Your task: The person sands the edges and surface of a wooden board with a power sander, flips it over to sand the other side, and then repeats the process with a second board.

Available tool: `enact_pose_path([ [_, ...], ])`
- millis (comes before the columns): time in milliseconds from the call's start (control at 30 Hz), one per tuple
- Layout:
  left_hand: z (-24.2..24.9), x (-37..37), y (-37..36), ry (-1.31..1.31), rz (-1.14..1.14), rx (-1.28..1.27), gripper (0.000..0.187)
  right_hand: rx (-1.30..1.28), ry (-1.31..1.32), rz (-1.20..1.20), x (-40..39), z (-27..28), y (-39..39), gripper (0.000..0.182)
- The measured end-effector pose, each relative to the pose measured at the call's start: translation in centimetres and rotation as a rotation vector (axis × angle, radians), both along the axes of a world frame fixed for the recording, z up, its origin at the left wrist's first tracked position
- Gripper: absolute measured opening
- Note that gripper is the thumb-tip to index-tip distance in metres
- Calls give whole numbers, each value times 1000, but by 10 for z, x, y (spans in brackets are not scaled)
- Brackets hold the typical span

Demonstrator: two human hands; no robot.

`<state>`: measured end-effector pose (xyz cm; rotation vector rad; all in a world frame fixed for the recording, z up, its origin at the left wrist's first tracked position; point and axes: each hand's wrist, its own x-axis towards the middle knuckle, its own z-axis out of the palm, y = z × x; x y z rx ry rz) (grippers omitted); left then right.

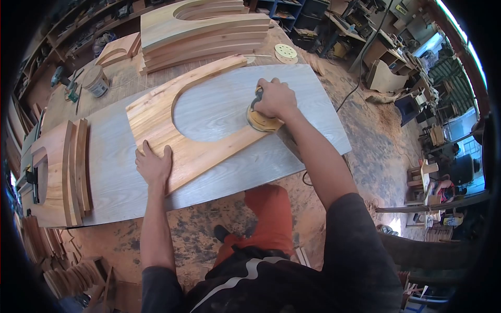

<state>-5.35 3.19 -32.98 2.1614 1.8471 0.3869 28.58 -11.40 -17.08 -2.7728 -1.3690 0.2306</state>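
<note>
A pale wooden panel (151, 115) with a large U-shaped cutout lies on a grey wood-grain board (219, 180). My left hand (154, 164) presses on the panel's near left corner, fingers spread and nothing held. In my right hand (276, 99) is a yellow and black power sander (263, 122), gripped from above. The sander's round pad rests at the end of the panel's right arm. My fingers wrap round the sander's top, and its underside is hidden.
Stacked cut panels (206, 44) stand at the back; more (75, 172) lie at the left. A bucket (95, 81) and a green drill (68, 86) are at the back left. A perforated disc (286, 52) lies beyond the board. A dark cable (360, 78) hangs at the right.
</note>
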Motion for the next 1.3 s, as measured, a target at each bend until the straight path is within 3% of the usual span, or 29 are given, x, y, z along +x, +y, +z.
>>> enact_pose_path([
  [167, 2, 0, 1, -14, -8, 3, 95, -21, -38, -200, 53, -8, -19, 64],
  [367, -5, -1, 3, -33, -30, -10, 94, -60, -4, -271, 78, -8, -40, 67],
  [433, -17, 1, 0, 95, -201, 307, 94, -59, 2, -248, 76, -11, -42, 68],
  [467, -11, 8, -2, 90, -207, 318, 94, -53, 9, -228, 74, -10, -42, 68],
  [600, 10, 79, -48, 0, -712, 51, 94, -50, 7, -218, 54, -4, -35, 67],
  [667, 4, 115, -77, -29, -935, 157, 90, -33, 18, -202, 45, -6, -38, 65],
  [800, 5, 122, -96, -13, -855, -36, 83, -43, 36, -197, 24, -5, -61, 62],
  [867, -3, 95, -100, -43, -969, 70, 73, -60, 26, -171, 11, 0, -82, 61],
  [1000, -1, 38, -120, -57, -1063, 66, 74, -36, 17, -97, -8, -5, -120, 58],
  [1300, -2, 40, -119, -116, -1010, 111, 76, -35, -13, -91, -2, -4, -108, 60],
])
